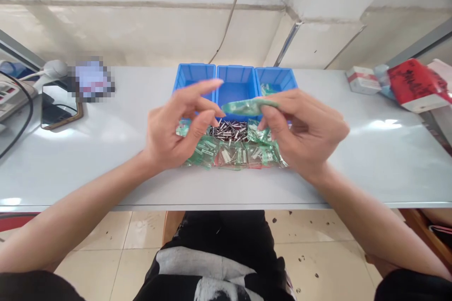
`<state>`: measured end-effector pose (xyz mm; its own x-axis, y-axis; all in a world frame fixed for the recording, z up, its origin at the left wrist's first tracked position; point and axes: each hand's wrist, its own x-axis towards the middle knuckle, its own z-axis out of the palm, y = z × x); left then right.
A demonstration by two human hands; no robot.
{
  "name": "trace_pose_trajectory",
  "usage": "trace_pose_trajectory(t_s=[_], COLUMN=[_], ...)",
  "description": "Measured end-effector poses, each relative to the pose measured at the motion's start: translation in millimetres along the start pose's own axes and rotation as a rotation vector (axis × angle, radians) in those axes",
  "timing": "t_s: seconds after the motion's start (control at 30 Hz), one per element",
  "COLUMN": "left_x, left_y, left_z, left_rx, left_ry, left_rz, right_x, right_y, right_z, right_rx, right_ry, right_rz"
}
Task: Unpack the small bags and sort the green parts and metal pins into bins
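So the green packet (243,107) is thin, shiny plastic, kinda crinkly and translucent, seen here as a long narrow shape that tapers at one end. Right hand (307,131) has it pinched between thumb and fingers at the fatter end, and the rest sticks out of that grip toward the left hand (180,127). That one's got thumb and index spread apart, with a lower fingertip right by the packet's pointy tip; can't tell if it's actually touching.

Just beyond the grip are three smooth, hard-looking blue bins (236,91) with squared-off rims. Below and a bit left of it there's a loose heap of skinny metal pins (231,130), and closer to the body, see-through packets (233,155) with pale, flat strips inside, on a glossy white table (88,160).
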<state>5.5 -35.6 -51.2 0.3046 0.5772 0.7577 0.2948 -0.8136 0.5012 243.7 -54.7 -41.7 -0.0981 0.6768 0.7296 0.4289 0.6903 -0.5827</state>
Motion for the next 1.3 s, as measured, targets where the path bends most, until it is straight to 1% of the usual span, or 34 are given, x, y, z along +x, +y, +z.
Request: trace_pose_trajectory(t_s=[0.07, 0.13, 0.27, 0.33, 0.37, 0.43, 0.47, 0.5, 0.53, 0.57, 0.63, 0.7, 0.73, 0.8, 0.83, 0.9, 1.0, 1.07, 1.13, 1.2, 1.3], left_x=[1.2, 2.7, 6.5, 8.5, 9.4, 11.0, 11.5, 11.8, 11.7, 11.5, 10.5, 9.9, 10.0, 10.6, 11.0, 11.5, 10.6, 9.8, 9.7, 10.6, 12.3], left_y=[-6.3, -10.6, -12.1, -12.9, -13.9, -16.5, -17.7, -18.3, -18.3, -17.6, -14.2, -9.3, -6.8, -2.7, -1.3, 0.3, 1.6, 2.8, 4.2, 5.6, 6.5], left_z=[0.2, -0.3, -6.4, -11.3, -13.7, -16.9, -17.3, -17.0, -15.9, -14.4, -10.8, -8.3, -7.7, -7.8, -8.2, -8.9, -8.7, -8.3, -8.3, -8.9, -9.7], left_rx=[0.151, 0.278, 0.377, 0.432, 0.467, 0.544, 0.566, 0.570, 0.550, 0.506, 0.378, 0.233, 0.144, -0.032, -0.107, -0.210, -0.274, -0.284, -0.280, -0.278, -0.275], left_ry=[0.016, 0.034, 0.105, 0.120, 0.111, 0.050, 0.008, -0.026, -0.040, -0.038, 0.040, 0.100, 0.112, 0.086, 0.057, -0.003, -0.076, -0.086, -0.068, -0.044, -0.037], left_rz=[0.158, 0.252, 0.281, 0.383, 0.470, 0.648, 0.709, 0.729, 0.707, 0.648, 0.460, 0.212, 0.087, -0.124, -0.195, -0.272, -0.328, -0.356, -0.371, -0.375, -0.399], right_x=[1.3, 1.8, -0.1, -0.8, -0.6, 0.7, 1.6, 2.3, 2.8, 3.0, 2.2, 0.5, -0.4, -1.6, -2.0, -2.3, -2.0, -0.3, 4.3, 12.6, 30.7], right_y=[-6.8, -11.9, -16.4, -17.4, -17.8, -18.2, -18.1, -17.8, -17.2, -16.3, -13.0, -7.4, -3.7, 4.5, 8.5, 14.7, 18.7, 19.9, 23.6, 32.6, 57.6], right_z=[1.4, 2.3, 3.2, 3.0, 2.8, 1.8, 1.3, 0.7, 0.2, -0.1, -0.4, -0.4, -0.5, -0.7, -0.6, 0.1, 2.6, 3.0, -0.5, -9.3, -30.0], right_rx=[0.119, 0.226, 0.343, 0.370, 0.388, 0.435, 0.459, 0.480, 0.493, 0.491, 0.429, 0.280, 0.183, -0.007, -0.085, -0.186, -0.216, -0.218, -0.262, -0.352, -0.478], right_ry=[-0.018, -0.054, -0.108, -0.126, -0.140, -0.185, -0.211, -0.232, -0.245, -0.248, -0.223, -0.175, -0.150, -0.124, -0.127, -0.152, -0.137, -0.077, -0.022, 0.007, 0.001], right_rz=[0.176, 0.284, 0.326, 0.363, 0.388, 0.447, 0.471, 0.483, 0.482, 0.465, 0.377, 0.219, 0.111, -0.124, -0.219, -0.328, -0.348, -0.325, -0.268, -0.186, -0.091])
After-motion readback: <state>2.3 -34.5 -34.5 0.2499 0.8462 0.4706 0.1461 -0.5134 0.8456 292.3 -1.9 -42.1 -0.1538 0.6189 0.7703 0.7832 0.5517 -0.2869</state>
